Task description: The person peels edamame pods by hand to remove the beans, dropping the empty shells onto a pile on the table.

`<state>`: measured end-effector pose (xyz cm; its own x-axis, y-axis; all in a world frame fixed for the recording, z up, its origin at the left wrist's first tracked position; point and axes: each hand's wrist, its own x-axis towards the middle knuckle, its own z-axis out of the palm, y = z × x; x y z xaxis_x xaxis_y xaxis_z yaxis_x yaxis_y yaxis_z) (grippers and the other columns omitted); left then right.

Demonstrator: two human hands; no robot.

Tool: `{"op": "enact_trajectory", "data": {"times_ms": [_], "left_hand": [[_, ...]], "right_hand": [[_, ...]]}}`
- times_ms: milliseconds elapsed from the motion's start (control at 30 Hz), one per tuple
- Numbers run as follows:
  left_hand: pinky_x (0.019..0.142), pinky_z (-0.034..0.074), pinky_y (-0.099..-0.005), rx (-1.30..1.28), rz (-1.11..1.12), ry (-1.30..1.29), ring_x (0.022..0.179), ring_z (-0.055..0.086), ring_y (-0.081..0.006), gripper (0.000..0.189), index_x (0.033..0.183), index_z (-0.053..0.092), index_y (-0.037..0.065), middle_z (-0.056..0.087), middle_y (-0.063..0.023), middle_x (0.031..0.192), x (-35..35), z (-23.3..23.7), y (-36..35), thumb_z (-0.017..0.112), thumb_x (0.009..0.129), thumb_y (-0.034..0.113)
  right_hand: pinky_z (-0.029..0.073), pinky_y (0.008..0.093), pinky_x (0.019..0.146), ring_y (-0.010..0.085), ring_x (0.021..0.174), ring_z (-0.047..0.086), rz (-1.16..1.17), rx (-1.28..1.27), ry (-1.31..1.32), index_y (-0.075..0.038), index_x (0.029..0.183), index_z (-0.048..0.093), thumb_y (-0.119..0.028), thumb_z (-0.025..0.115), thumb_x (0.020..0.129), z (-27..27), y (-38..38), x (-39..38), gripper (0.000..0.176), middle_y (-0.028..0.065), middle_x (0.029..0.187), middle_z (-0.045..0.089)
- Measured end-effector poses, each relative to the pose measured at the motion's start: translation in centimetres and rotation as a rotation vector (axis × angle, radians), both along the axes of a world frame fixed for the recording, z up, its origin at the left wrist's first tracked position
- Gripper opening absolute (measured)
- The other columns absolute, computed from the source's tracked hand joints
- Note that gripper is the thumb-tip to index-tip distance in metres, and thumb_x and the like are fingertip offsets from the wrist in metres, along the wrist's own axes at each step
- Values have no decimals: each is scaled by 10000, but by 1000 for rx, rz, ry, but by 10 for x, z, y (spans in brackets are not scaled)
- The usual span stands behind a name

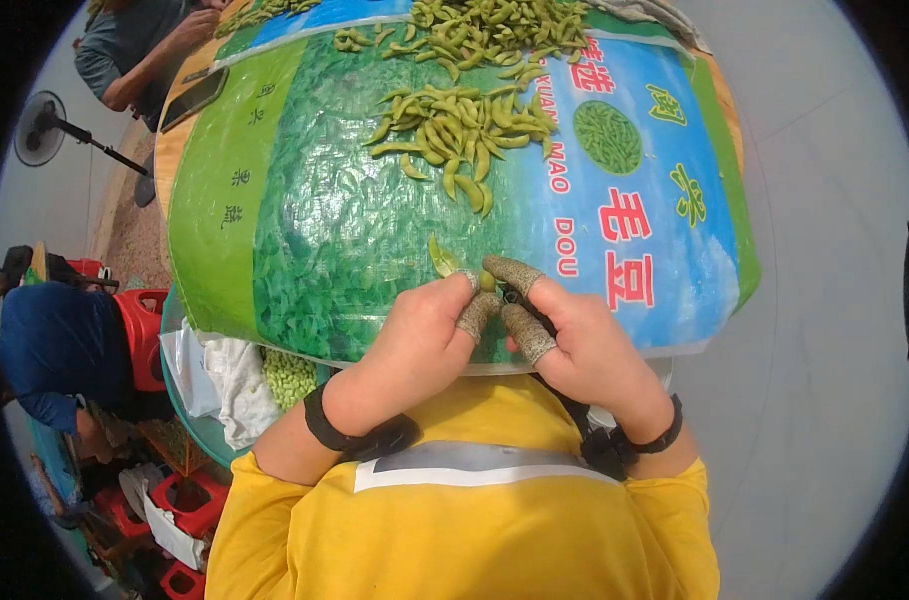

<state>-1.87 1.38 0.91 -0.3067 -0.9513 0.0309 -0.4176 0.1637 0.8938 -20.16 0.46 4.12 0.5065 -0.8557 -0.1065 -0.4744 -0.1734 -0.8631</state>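
Shelling step is judged: pod point(442, 257) is pinched by fingers of left hand point(419, 325) and right hand point(574, 335), near the pile point(454, 130); a thumb squeeze is needed.

Bright, even daylight falls on the printed sack point(304, 230), whose woven plastic gives off a faint sheen. The edamame pods point(454, 130) on it look sharp and cast soft shadows. Fisheye bending curves the sack's edges, and far beyond it the corners go black.

Pale grey floor point(824, 300) — standing fan point(39, 125) far left, red plastic crates point(196, 505) lower left.
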Motion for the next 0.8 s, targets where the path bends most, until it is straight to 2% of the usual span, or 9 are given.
{"op": "enact_trajectory", "data": {"times_ms": [100, 300, 433, 500, 567, 600, 667, 733, 800], "left_hand": [[627, 462, -437, 13, -6, -61, 743, 564, -428, 95, 867, 532, -17, 576, -240, 779, -1, 4, -1, 518, 825, 68], [618, 461, -447, -35, 0, -42, 720, 559, -432, 95, 863, 534, -19, 569, -238, 763, -2, 1, 0, 531, 807, 57], [612, 468, -418, -138, 18, -96, 717, 573, -402, 100, 874, 541, -18, 579, -228, 781, 0, -3, 2, 544, 796, 45], [614, 475, -393, -158, 8, -61, 711, 591, -372, 115, 895, 550, -22, 584, -219, 784, 2, -4, 2, 551, 803, 47], [651, 482, -315, 69, -23, 203, 719, 620, -219, 169, 993, 580, -12, 631, -126, 812, 3, -3, 2, 560, 842, 62], [651, 482, -315, 72, -26, 201, 719, 620, -219, 169, 993, 580, -12, 631, -126, 812, 3, -2, 3, 560, 842, 62], [690, 469, -251, 559, 39, 619, 761, 576, -94, 201, 1064, 601, 13, 637, -26, 870, 3, 0, 2, 559, 886, 98], [701, 468, -245, 550, 8, 631, 778, 563, -80, 202, 1070, 604, 18, 630, -2, 878, 1, 4, -1, 551, 898, 109], [712, 467, -238, 542, -15, 643, 796, 550, -67, 204, 1076, 608, 23, 623, 22, 886, 0, 4, -4, 543, 910, 121]], "right_hand": [[465, 239, 640, 105, 678, 573, -19, 142, -84, -53, 1306, 450, -28, 489, 886, 1, 1, -2, 423, 43, 851, 604], [451, 225, 646, 86, 691, 549, -32, 101, -105, -54, 1316, 441, -24, 479, 890, -3, 0, 0, 429, 16, 848, 589], [474, 282, 573, 156, 589, 575, -69, 109, -206, -76, 1266, 483, -83, 516, 886, -15, -7, 1, 381, 84, 767, 606], [347, 182, 443, 41, 498, 432, -134, 771, -569, -81, 1264, 494, -90, 529, 907, -15, -11, -1, 359, -1, 711, 547], [305, 179, 412, 32, 465, 394, -155, 822, -617, -88, 1253, 501, -110, 537, 911, -14, -10, 0, 345, -4, 688, 536], [264, 175, 381, 23, 433, 356, -174, 873, -666, -94, 1241, 509, -129, 545, 914, -13, -8, 0, 331, -7, 665, 525], [328, 202, 414, 43, 469, 409, -142, 791, -589, -93, 1233, 515, -108, 521, 912, -8, -8, -1, 321, 0, 686, 541], [392, 230, 447, 63, 505, 463, -111, 711, -509, -93, 1224, 521, -86, 497, 911, -8, -6, 1, 315, 6, 706, 557], [486, 317, 590, 207, 632, 608, -59, 159, -360, -65, 1178, 537, -49, 512, 859, -13, 0, 7, 320, 96, 776, 630]]}}
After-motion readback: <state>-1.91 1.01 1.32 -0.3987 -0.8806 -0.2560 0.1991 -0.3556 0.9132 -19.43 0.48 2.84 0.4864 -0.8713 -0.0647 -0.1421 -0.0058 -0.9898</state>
